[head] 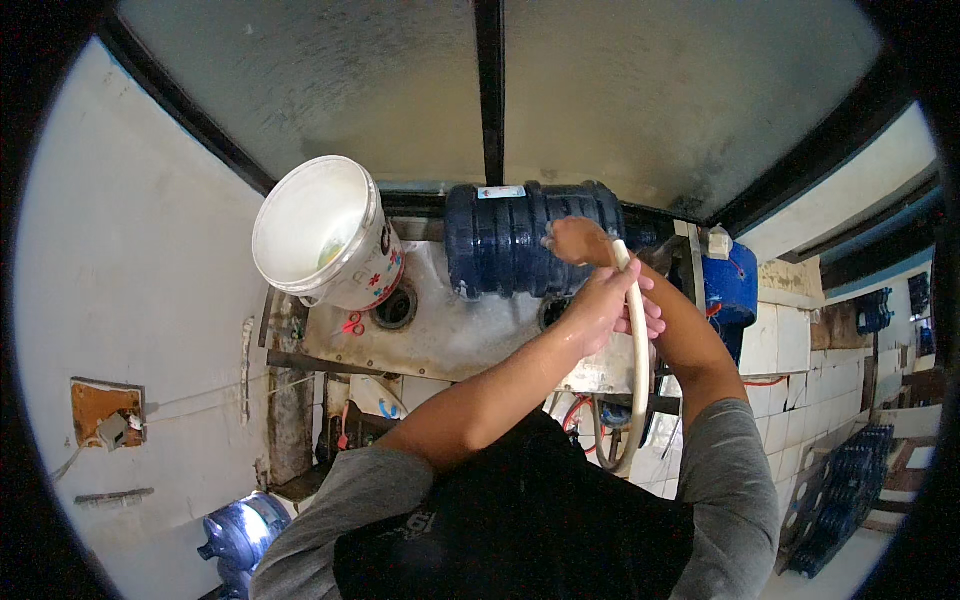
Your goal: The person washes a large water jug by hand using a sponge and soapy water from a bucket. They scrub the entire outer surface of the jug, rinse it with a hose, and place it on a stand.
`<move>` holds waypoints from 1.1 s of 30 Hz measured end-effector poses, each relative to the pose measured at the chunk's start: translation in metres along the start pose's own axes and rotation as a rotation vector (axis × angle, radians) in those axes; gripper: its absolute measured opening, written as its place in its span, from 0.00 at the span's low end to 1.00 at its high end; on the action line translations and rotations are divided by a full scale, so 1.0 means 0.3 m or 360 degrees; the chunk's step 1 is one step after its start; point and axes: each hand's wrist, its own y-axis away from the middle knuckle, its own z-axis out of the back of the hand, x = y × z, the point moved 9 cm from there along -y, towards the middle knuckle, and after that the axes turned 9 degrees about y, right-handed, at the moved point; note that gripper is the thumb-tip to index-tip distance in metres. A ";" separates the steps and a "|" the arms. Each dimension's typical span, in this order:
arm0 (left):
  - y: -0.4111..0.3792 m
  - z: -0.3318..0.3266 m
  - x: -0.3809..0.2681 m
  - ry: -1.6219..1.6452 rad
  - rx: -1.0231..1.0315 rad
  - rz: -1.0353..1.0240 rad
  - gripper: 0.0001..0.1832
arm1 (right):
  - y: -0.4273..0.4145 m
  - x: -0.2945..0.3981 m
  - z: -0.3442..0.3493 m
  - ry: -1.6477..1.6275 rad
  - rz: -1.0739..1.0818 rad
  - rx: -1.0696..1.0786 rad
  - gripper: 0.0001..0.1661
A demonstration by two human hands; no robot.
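Observation:
A large dark blue plastic water jug (510, 255) lies on its side across a wet metal counter (450, 345). My right hand (577, 240) rests on the jug's ribbed side, its fingers curled and partly hidden; whether it holds something is unclear. My left hand (619, 307) crosses over my right forearm and holds a cream-coloured hose (638, 352) near its open end, thumb across it and other fingers loosely spread. From there the hose hangs down past the counter's front edge. No water stream is distinguishable at its tip.
A white plastic bucket (345, 262) stands tilted in view at the counter's left, beside a round drain hole (394, 306) and red-handled scissors (352, 324). Behind the jug rises a framed glass pane (390, 97). A blue drum (731, 285) is at right; clear blue jugs (244, 532) lie lower left.

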 end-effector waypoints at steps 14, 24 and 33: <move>-0.091 0.180 -0.248 0.0097 -0.0183 -0.0239 0.26 | -0.033 -0.098 0.066 -0.2000 0.0237 -0.0478 0.21; -0.009 -0.004 -0.097 -0.0147 0.0151 0.0088 0.28 | -0.192 -0.084 0.083 -0.0589 -0.0336 -0.0122 0.20; 0.090 -0.168 -0.039 -0.0267 0.0438 0.0317 0.28 | -0.216 -0.137 0.095 -0.0098 -0.0221 -0.0380 0.26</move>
